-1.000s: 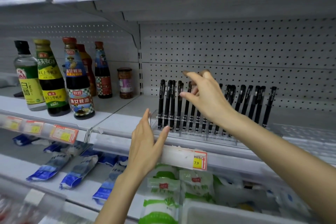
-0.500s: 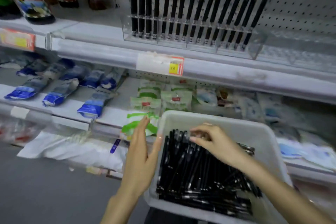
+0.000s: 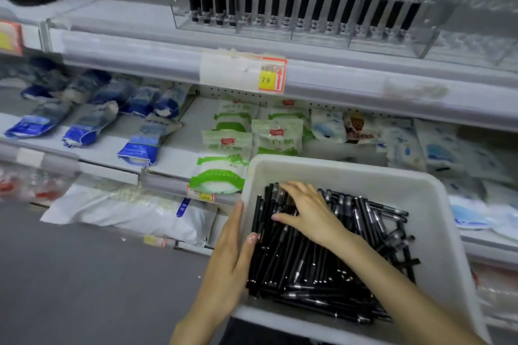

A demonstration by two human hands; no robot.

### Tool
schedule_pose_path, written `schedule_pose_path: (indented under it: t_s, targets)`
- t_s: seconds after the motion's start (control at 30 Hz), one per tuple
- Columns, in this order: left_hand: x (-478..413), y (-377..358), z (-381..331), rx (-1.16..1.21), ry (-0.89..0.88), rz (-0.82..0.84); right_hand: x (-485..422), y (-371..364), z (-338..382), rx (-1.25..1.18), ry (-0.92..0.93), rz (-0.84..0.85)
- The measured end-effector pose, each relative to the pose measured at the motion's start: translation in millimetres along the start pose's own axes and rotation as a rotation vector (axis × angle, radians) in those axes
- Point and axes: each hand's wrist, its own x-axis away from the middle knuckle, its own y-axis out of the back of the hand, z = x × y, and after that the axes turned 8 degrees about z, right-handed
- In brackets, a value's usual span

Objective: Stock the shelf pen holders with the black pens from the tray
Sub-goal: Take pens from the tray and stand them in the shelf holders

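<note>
You can read only one figure here: "7.9", in dark print on the yellow patch of the red-bordered price tag (image 3: 267, 80). It sits on the shelf rail (image 3: 140, 49) just below the pen holder (image 3: 308, 33). The red labels on the green-and-white packets (image 3: 227, 141), the small yellow tag (image 3: 202, 195) on the lower rail and the orange-edged tag (image 3: 8, 39) at far left are too blurred to read.

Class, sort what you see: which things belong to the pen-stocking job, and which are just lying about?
Job: slim black plastic pens; white plastic tray; clear acrylic pen holder; left hand; right hand.
Lying about: blue-and-white pouches; green-and-white packets; yellow price tag.
</note>
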Motion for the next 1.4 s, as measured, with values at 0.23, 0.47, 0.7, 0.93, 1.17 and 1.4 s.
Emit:
schedule_pose_path:
  t_s: [0.23, 0.47, 0.7, 0.93, 1.17, 1.4]
  targets:
    - [-1.2, 0.6, 3.9, 0.036, 0.002, -0.008, -1.1, -5.1, -5.9, 0.076, -0.005, 0.061]
    - [-1.3, 0.6, 6.5, 0.055, -0.012, -0.017, 8.3, 5.8, -11.4, -0.156, 0.027, 0.205]
    - [-0.2, 0.2, 6.6, 0.047, -0.027, -0.027, 20.1, 2.6, -14.8, -0.08, 0.007, 0.141]
    - [0.8, -0.1, 7.9, 0.047, -0.04, -0.028, 22.5, -7.9, -11.2, -0.105, -0.011, 0.076]
    - [0.9, 0.0, 7.2, 0.05, -0.042, -0.029, 27.2, -10.3, -10.3, -0.113, 0.028, 0.05]
    - [1.7, -0.7, 6.2, 0.049, -0.029, -0.029, 27.6, -3.7, -17.7, -0.241, 0.062, 0.096]
